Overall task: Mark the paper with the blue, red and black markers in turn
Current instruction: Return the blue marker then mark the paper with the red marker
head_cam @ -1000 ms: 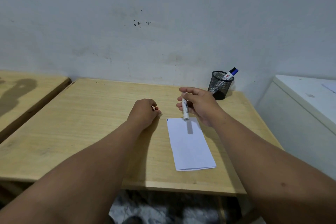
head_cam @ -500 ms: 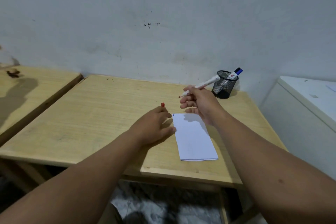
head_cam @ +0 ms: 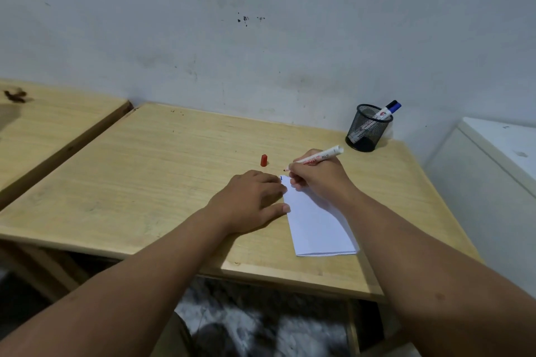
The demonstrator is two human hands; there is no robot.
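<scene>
on the wooden desk [head_cam: 174, 171] the left hand [head_cam: 251, 200] lies with fingers spread flat at the folded paper [head_cam: 319, 226], the right hand [head_cam: 317, 174] pinching the uncapped red marker [head_cam: 319, 157], its tip seemingly just above the paper's far corner, red cap [head_cam: 264, 160] upright nearby.
</scene>
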